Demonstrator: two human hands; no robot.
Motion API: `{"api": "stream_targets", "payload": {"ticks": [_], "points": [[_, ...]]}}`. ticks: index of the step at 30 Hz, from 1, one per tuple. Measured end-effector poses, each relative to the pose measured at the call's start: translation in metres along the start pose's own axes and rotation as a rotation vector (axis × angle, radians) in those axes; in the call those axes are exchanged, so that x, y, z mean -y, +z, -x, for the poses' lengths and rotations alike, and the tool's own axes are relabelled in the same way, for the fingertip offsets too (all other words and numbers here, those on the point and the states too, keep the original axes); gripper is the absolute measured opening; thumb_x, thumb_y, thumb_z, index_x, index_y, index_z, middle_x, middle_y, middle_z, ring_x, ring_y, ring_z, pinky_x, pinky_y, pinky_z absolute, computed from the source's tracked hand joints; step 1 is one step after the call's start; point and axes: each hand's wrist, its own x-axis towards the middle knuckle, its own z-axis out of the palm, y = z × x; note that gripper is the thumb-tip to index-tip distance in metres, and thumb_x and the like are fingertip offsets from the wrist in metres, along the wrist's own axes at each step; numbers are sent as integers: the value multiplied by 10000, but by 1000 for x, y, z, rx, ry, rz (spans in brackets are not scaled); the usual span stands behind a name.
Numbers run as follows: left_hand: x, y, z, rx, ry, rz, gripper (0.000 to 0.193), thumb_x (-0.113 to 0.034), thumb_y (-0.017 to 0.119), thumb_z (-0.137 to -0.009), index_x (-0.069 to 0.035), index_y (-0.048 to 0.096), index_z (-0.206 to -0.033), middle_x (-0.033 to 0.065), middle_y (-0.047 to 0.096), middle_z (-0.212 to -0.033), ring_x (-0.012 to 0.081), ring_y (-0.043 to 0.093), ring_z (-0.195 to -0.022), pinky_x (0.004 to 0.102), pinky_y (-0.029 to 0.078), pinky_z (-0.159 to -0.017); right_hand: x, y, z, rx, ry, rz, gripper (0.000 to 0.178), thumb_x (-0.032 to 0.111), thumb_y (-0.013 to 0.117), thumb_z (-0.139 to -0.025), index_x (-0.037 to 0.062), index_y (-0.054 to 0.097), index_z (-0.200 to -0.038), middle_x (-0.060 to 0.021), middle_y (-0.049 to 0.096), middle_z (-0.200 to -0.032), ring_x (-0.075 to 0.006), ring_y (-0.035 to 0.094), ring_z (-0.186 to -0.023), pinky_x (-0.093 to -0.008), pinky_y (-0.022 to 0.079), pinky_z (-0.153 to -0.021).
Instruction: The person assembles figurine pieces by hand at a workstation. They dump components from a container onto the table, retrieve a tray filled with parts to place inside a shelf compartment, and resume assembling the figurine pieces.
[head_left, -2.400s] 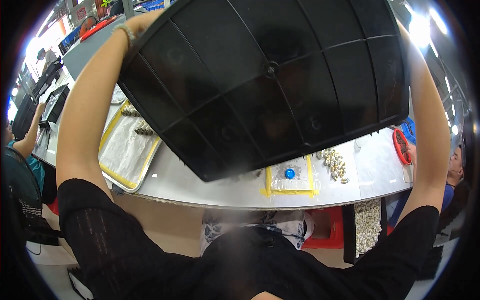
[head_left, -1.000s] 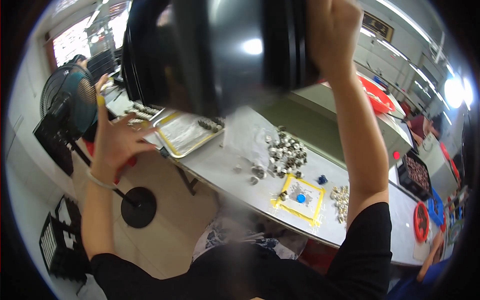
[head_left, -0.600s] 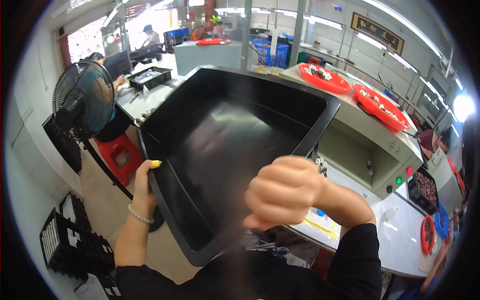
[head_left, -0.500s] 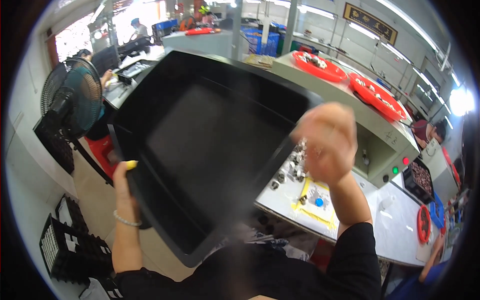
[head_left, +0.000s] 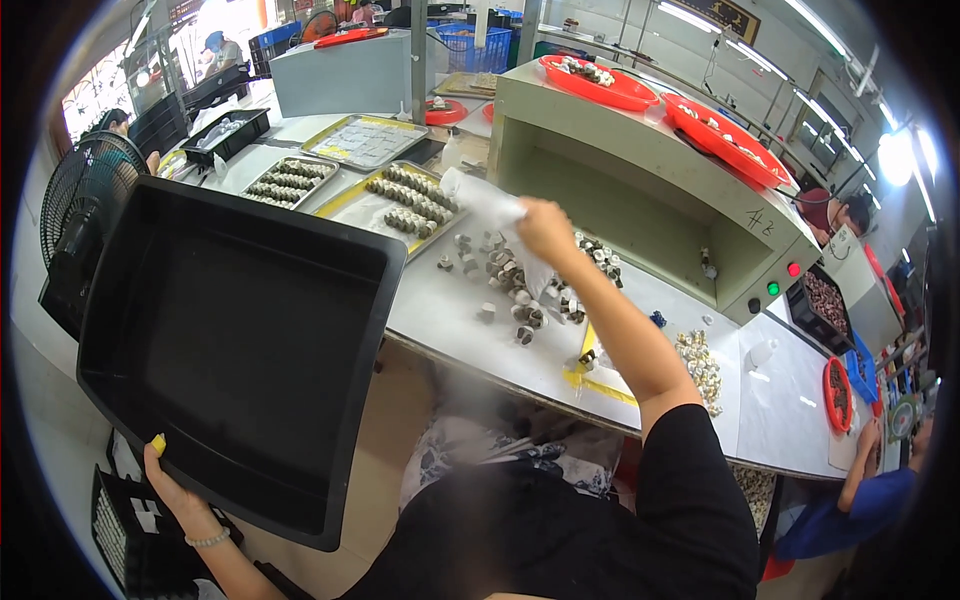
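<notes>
In my left hand [head_left: 178,492] is a large, deep black plastic tray [head_left: 240,330], held tilted at the left by its lower edge. A yellow cover sits on that thumb. My right hand [head_left: 548,232] reaches over the table, its fingers closed on a white, limp, blurred sheet [head_left: 485,200]; I cannot tell whether it is cloth or plastic. Under and around this hand, small white-and-dark parts [head_left: 510,275] lie loose on the white table [head_left: 450,325]. Another heap of small pale yellowish parts [head_left: 700,365] is right of my forearm.
A grey-green cabinet [head_left: 640,215] with an open front stands behind the parts, red basins [head_left: 620,93] on top. Metal trays [head_left: 345,207] with rows of parts are at the back left. A fan [head_left: 75,200] stands far left. A person in blue [head_left: 850,515] sits at right.
The black tray has swung left and down, away from my right hand, with my left hand still on it. My right hand has moved left and forward over the table, now gripping the white sheet.
</notes>
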Motion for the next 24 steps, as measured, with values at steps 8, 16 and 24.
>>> {"api": "stream_targets", "payload": {"ticks": [8,16,24], "points": [[35,3,-30,15,-89,-20,346,-207,549,-823,25,543,-1079,131,616,-1004,241,626,-894,341,544,-785,-13,-83,-46,-273,86,-600,187,124,520,-883,14,647,-963,5,623,-841,-85,526,-758,-255,426,-659],[57,48,-39,73,-165,-62,326,-209,566,-810,17,554,-1044,126,628,-974,233,641,-837,334,560,-739,6,-143,-82,-330,-98,-604,222,153,485,-900,5,632,-978,-12,617,-833,-95,538,-731,-264,451,-657],[60,72,-35,38,-194,-31,290,-215,586,-811,10,584,-993,119,645,-951,221,647,-785,326,565,-695,35,-173,-165,-365,-285,-492,211,174,549,-876,9,626,-983,-56,645,-828,-124,588,-728,-270,474,-662]]}}
